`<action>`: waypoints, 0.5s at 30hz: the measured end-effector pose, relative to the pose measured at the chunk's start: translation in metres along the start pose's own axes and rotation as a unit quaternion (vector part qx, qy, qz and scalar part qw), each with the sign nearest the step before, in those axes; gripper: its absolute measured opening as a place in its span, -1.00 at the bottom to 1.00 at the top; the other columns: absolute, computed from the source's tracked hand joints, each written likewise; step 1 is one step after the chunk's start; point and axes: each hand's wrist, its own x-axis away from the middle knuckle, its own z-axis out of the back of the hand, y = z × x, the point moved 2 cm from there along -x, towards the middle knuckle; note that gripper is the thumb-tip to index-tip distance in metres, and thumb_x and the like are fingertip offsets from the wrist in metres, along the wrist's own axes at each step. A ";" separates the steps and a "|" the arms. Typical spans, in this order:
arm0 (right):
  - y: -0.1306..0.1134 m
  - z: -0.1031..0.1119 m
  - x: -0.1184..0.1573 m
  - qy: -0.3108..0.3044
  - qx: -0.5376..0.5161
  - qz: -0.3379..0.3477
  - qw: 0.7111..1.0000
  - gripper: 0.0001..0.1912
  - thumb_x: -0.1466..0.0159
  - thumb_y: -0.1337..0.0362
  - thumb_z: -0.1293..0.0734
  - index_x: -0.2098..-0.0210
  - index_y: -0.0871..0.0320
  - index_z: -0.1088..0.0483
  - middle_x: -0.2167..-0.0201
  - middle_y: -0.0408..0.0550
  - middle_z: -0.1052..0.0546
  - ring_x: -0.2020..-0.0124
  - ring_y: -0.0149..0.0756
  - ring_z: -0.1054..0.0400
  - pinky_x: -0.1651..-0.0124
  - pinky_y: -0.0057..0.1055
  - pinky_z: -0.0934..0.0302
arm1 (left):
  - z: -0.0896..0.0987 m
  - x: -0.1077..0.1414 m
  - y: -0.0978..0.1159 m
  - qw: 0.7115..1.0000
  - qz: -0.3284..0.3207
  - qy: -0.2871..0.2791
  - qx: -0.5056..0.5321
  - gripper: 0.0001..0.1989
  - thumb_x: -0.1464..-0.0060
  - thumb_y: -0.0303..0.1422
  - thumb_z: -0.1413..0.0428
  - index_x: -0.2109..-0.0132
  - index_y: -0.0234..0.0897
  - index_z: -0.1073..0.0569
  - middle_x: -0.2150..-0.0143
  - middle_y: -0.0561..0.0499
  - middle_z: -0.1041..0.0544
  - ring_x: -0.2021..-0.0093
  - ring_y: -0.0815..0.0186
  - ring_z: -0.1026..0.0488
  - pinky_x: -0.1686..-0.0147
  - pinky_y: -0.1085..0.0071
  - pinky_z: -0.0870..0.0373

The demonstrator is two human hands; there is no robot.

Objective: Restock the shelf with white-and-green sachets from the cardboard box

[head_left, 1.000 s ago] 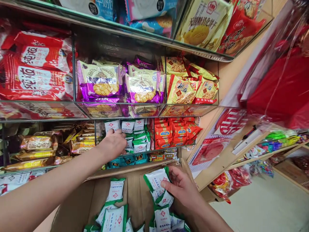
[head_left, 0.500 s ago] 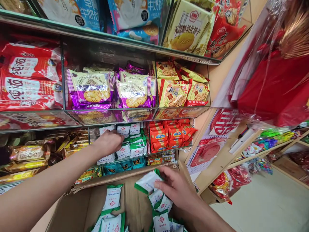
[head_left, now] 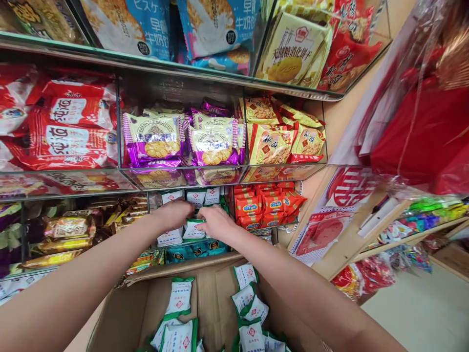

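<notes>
My left hand (head_left: 175,214) reaches into the lower shelf compartment, its fingers curled among small white-and-green snack packets (head_left: 171,237). What its fingertips hold is hidden. Close beside it, my right hand (head_left: 217,223) bends over the same stacked rows, with fingers closed at a snack packet (head_left: 194,230). Part of that packet is covered by the hand. Below my forearms, an open cardboard box (head_left: 210,298) contains more of these packets, lying loosely in two groups.
Orange-red packets (head_left: 262,208) fill the compartment on the right; brown-and-yellow bars (head_left: 69,227) lie at left. Above, a glass shelf edge (head_left: 190,178) fronts purple-and-cream biscuit packs (head_left: 214,142). A wrapped red item (head_left: 421,122) hangs at right. Teal packs (head_left: 200,249) sit lower down.
My right hand has moved from the box, where it held a snack packet, up to the shelf beside my left hand. The left hand stays at the packets; the view has shifted slightly.
</notes>
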 end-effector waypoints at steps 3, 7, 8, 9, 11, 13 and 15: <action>0.001 -0.001 0.001 0.001 0.004 0.024 1.000 -0.73 -0.14 0.20 -0.31 0.21 0.22 -0.40 0.30 0.03 -0.47 0.28 -0.25 -0.30 0.31 -0.44 -0.12 | 0.001 0.011 0.002 0.999 0.029 0.037 0.017 -0.73 -0.04 -0.49 0.14 0.19 -0.26 -0.41 0.28 -0.09 -0.55 0.28 0.25 -0.48 0.37 0.42 -0.32; -0.003 -0.004 -0.003 -0.004 0.016 0.079 0.997 -0.78 -0.21 0.20 -0.23 0.35 0.19 -0.44 0.33 -0.02 -0.46 0.26 -0.31 -0.26 0.24 -0.46 -0.08 | -0.001 0.036 0.010 0.994 0.062 0.087 0.031 -0.57 -0.19 -0.33 0.37 -0.05 -0.39 -0.23 0.17 -0.20 -0.51 0.20 0.19 -0.46 0.26 0.35 -0.33; -0.004 -0.006 -0.005 -0.004 0.019 0.085 0.996 -0.75 -0.22 0.18 -0.21 0.37 0.20 -0.45 0.37 -0.01 -0.46 0.25 -0.29 -0.25 0.23 -0.44 -0.07 | -0.003 0.042 0.013 0.994 0.055 0.088 0.032 -0.56 -0.19 -0.29 0.36 -0.06 -0.39 -0.22 0.14 -0.21 -0.49 0.16 0.19 -0.44 0.21 0.34 -0.31; -0.005 -0.007 -0.007 -0.003 0.021 0.087 0.996 -0.71 -0.22 0.16 -0.19 0.39 0.21 -0.45 0.40 0.00 -0.47 0.25 -0.26 -0.24 0.24 -0.42 -0.07 | -0.005 0.046 0.016 0.995 0.045 0.084 0.031 -0.55 -0.19 -0.25 0.34 -0.04 -0.38 -0.24 0.11 -0.20 -0.48 0.12 0.18 -0.41 0.16 0.33 -0.30; -0.005 -0.008 -0.011 -0.003 0.021 0.089 0.996 -0.68 -0.22 0.14 -0.19 0.39 0.23 -0.46 0.43 0.02 -0.47 0.28 -0.24 -0.25 0.26 -0.40 -0.08 | -0.012 0.050 0.022 0.997 0.032 0.071 0.027 -0.54 -0.17 -0.20 0.31 -0.01 -0.37 -0.29 0.06 -0.20 -0.44 0.05 0.13 -0.36 0.11 0.26 -0.26; -0.005 -0.004 -0.012 -0.007 0.014 0.095 0.995 -0.70 -0.21 0.15 -0.20 0.36 0.23 -0.46 0.44 0.00 -0.48 0.32 -0.26 -0.26 0.27 -0.40 -0.09 | -0.018 0.050 0.026 0.997 0.040 0.059 0.021 -0.53 -0.17 -0.20 0.30 -0.03 -0.36 -0.29 0.04 -0.21 -0.42 0.03 0.06 -0.32 0.14 0.16 -0.27; -0.003 0.005 -0.008 -0.006 0.005 0.103 0.995 -0.74 -0.21 0.19 -0.21 0.31 0.21 -0.46 0.39 -0.01 -0.49 0.31 -0.30 -0.28 0.25 -0.43 -0.10 | -0.023 0.047 0.026 0.997 0.053 0.045 0.023 -0.53 -0.16 -0.22 0.30 -0.08 -0.33 -0.26 0.00 -0.20 -0.40 0.02 0.04 -0.30 0.18 0.14 -0.28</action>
